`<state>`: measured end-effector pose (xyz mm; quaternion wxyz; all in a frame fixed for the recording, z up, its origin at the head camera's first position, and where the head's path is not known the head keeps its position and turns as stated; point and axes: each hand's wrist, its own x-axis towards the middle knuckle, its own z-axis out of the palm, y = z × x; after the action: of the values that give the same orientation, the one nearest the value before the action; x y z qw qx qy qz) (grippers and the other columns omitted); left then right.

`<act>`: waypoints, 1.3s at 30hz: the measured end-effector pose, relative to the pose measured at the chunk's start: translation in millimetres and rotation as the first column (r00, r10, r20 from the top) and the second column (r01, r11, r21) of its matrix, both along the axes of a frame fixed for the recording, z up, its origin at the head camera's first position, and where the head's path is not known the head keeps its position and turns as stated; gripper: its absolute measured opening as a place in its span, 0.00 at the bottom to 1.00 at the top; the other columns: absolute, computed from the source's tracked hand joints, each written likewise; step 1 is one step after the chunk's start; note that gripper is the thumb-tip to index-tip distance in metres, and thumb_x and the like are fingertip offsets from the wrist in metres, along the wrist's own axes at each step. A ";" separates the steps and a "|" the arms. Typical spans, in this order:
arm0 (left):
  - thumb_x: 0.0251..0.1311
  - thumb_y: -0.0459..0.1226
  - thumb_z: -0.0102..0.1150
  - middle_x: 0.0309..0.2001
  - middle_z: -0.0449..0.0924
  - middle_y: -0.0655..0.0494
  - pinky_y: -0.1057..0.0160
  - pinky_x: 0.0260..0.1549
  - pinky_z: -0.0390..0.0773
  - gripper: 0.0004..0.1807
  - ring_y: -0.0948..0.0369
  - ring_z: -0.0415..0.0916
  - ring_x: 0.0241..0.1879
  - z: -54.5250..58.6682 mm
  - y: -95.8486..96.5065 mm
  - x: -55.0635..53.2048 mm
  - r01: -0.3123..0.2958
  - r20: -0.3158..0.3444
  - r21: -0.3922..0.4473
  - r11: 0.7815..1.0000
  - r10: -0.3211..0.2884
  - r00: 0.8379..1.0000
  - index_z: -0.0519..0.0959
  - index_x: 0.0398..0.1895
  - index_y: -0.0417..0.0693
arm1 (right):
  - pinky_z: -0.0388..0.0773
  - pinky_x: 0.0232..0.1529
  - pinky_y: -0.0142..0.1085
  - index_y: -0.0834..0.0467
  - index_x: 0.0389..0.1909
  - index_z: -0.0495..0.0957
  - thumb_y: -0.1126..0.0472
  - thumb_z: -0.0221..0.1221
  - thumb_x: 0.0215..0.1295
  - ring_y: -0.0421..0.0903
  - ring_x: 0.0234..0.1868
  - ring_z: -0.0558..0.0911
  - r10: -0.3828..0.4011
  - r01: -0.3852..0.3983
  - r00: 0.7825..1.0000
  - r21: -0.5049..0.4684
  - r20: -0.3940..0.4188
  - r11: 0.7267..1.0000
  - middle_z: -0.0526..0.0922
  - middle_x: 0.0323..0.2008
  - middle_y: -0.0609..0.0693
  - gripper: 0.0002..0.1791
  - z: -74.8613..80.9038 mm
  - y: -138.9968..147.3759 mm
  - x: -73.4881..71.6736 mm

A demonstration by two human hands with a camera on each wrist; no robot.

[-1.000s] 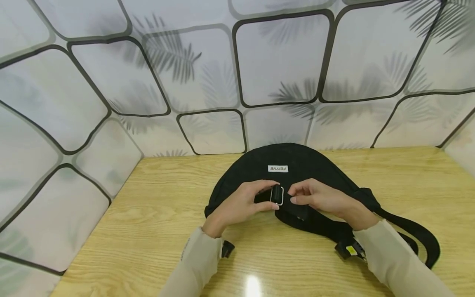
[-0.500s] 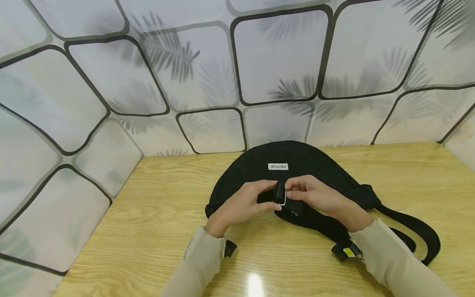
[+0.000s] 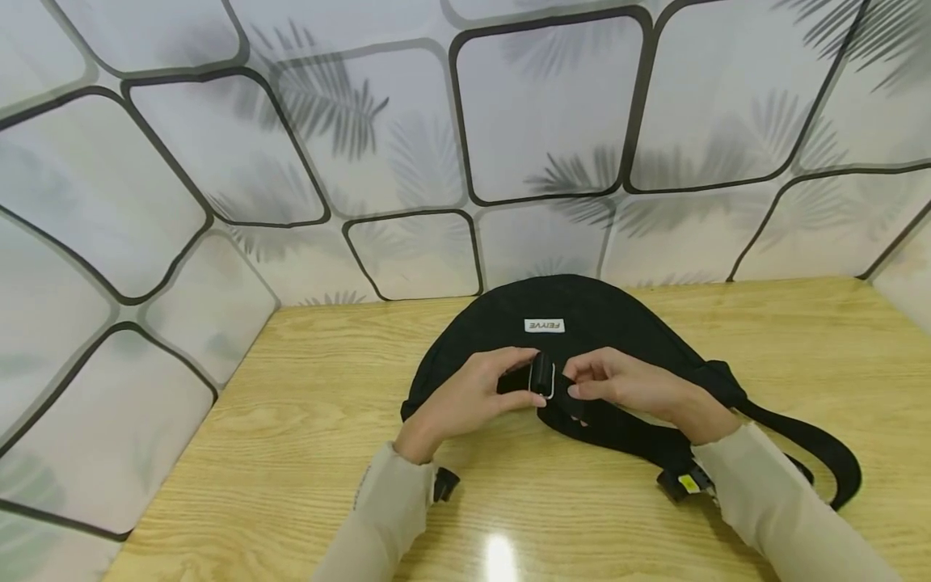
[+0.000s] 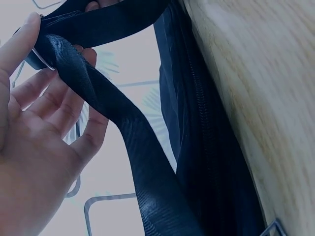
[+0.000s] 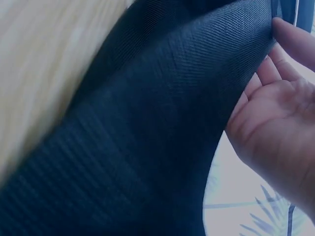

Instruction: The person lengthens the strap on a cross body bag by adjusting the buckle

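A black crescent-shaped bag [image 3: 596, 303] with a white label [image 3: 544, 326] lies on the table before me. My left hand [image 3: 465, 396] holds a metal strap slider [image 3: 552, 385] between thumb and fingers, in front of the bag. Black webbing strap [image 4: 157, 177] loops through the slider and hangs down in the left wrist view. Just right of the slider, my right hand [image 3: 629, 390] pinches the strap between thumb and index finger. In the right wrist view the wide strap [image 5: 142, 113] runs up to those fingertips and covers much of the view.
A black plastic piece [image 3: 446, 485] lies beside the left sleeve. Near the right sleeve is a black clip with a yellow tag [image 3: 688, 484]. A strap loop [image 3: 822, 440] curves across the wooden table [image 3: 305, 388] at right. Patterned panels [image 3: 553, 113] stand behind and left.
My right hand moved left to the slider's edge, then back right with the strap pinched. My left hand shifted only slightly, still holding the slider. The bag stayed in place.
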<state>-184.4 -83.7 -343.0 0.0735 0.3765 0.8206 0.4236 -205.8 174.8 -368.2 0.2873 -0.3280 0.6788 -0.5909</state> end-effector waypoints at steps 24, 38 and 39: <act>0.66 0.35 0.67 0.61 0.79 0.48 0.59 0.59 0.75 0.28 0.60 0.76 0.60 0.9 0.9 -0.3 0.025 -0.043 0.007 1.000 -0.025 0.999 0.73 0.67 0.36 | 0.77 0.48 0.38 0.73 0.42 0.76 0.69 0.51 0.77 0.47 0.37 0.80 -0.029 0.032 0.998 0.051 -0.057 0.998 0.82 0.32 0.53 0.09 6.1 -2.6 4.5; 0.65 0.34 0.67 0.58 0.80 0.47 0.66 0.54 0.75 0.26 0.60 0.78 0.56 -4.0 5.1 -1.7 0.054 -0.108 -0.027 0.998 -0.056 0.993 0.74 0.64 0.36 | 0.81 0.44 0.42 0.76 0.42 0.74 0.73 0.50 0.74 0.52 0.34 0.81 -0.073 0.073 0.993 0.001 -0.091 0.997 0.82 0.35 0.58 0.07 7.7 -8.9 7.5; 0.65 0.34 0.68 0.58 0.80 0.47 0.67 0.54 0.75 0.25 0.59 0.78 0.56 -4.7 6.0 -1.7 0.055 -0.108 -0.034 0.998 -0.058 0.992 0.75 0.64 0.36 | 0.81 0.44 0.42 0.75 0.43 0.75 0.73 0.50 0.74 0.52 0.34 0.81 -0.082 0.082 0.993 0.000 -0.091 0.997 0.83 0.36 0.57 0.07 8.4 -9.7 8.2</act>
<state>-186.1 -77.7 -347.7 0.0461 0.4210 0.8188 0.3875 -197.6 165.1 -359.7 0.2323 -0.3258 0.7050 -0.5855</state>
